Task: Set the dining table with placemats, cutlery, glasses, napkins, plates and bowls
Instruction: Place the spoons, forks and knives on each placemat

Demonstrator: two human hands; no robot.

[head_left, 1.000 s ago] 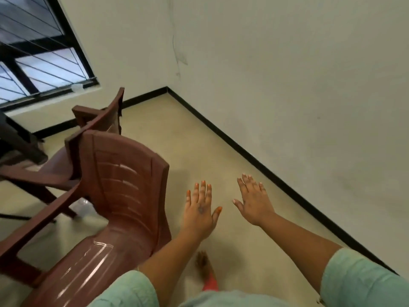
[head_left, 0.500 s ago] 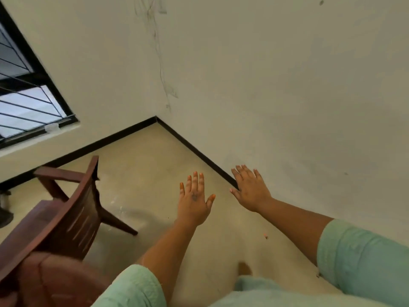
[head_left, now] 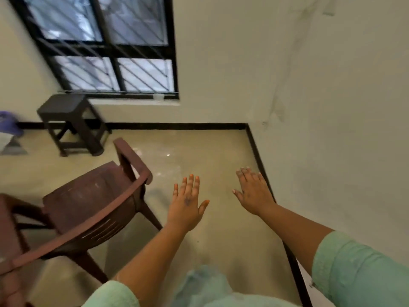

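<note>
Only both hands flat and empty, left hand [head_left: 186,204], right hand [head_left: 254,193], chair [head_left: 88,204] cut off.

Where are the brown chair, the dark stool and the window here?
brown chair [head_left: 88,202]: head view, on its seat.
dark stool [head_left: 62,105]: head view, on its top.
window [head_left: 141,74]: head view, on a lower pane.
</note>
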